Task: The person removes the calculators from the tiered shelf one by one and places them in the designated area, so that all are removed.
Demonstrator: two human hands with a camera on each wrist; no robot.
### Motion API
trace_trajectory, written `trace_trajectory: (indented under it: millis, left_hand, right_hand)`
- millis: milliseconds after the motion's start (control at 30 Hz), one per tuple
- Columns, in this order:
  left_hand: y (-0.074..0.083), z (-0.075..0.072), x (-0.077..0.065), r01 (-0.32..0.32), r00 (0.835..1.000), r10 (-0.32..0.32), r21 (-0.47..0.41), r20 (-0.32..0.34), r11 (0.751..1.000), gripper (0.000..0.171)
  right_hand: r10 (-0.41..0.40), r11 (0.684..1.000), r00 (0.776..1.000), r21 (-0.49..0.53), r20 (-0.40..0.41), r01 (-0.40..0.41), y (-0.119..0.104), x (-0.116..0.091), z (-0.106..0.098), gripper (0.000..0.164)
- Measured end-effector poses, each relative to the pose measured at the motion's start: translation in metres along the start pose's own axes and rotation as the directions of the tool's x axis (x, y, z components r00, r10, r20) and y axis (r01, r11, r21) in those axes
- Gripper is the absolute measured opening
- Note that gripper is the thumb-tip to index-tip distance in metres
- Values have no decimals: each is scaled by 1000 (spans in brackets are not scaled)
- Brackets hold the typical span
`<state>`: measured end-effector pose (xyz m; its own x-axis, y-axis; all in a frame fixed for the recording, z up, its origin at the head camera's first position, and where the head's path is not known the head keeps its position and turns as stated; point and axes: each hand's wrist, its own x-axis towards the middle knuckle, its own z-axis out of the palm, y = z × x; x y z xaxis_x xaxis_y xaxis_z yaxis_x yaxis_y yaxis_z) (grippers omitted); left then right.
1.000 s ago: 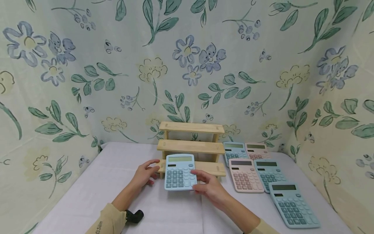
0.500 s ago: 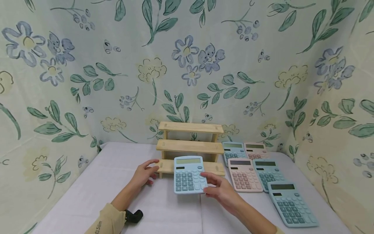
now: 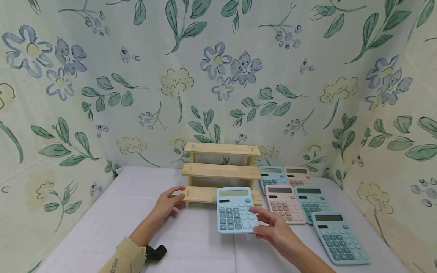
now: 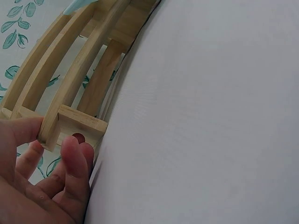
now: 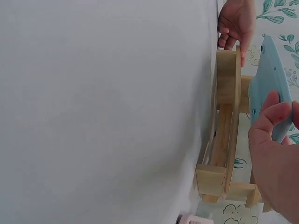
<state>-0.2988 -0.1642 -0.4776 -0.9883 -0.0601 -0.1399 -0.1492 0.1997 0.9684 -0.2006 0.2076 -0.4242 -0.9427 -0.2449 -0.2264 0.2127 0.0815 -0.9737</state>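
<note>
A light-blue calculator [image 3: 236, 210] hangs above the table in front of a three-step wooden shelf [image 3: 221, 171]. My right hand [image 3: 276, 229] pinches its lower right edge, keys and display facing me. From the side, in the right wrist view, the tilted calculator [image 5: 271, 84] shows its back, with the fingers of my right hand [image 5: 273, 149] on it. My left hand [image 3: 167, 204] touches the left end of the lowest step with loosely bent fingers. The left wrist view shows one finger of my left hand [image 4: 46, 172] against that board end, other fingers curled below it.
To the right of the shelf lie a pink calculator [image 3: 285, 204], a blue calculator [image 3: 312, 203] and a nearer blue calculator [image 3: 341, 239]. Behind them are another blue calculator [image 3: 272, 176] and another pink one. A floral cloth [image 3: 218, 76] hangs behind the white-covered table [image 3: 136, 189].
My right hand has carried the blue calculator rightward and a little toward me, away from the middle of the lowest step. My left hand has stayed at the shelf's left end.
</note>
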Motion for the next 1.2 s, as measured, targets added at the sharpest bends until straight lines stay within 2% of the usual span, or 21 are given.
trace_trajectory:
  millis: [300, 700, 900, 1033, 1200]
  left_hand:
    - [-2, 0, 2, 4, 1000, -4, 1, 3, 1000, 40]
    - [-3, 0, 3, 5, 1000, -5, -8, 2, 1000, 40]
    - [-3, 0, 3, 8, 1000, -8, -5, 5, 1000, 40]
    - [-3, -1, 3, 12, 1000, -12, -2, 7, 1000, 41]
    - [-3, 0, 3, 13, 1000, -13, -2, 1, 1000, 41]
  right_hand:
    - [50, 999, 995, -7, -81, -50, 6, -18, -22, 72]
    - [69, 998, 996, -9, -63, -69, 17, -36, -49, 75]
    - [97, 995, 992, -16, -83, -99, 21, -44, -59, 77]
    - [116, 993, 987, -13, -110, -118, 22, -48, -65, 79]
    - [147, 988, 972, -20, -182, -153, 24, -52, -72, 79]
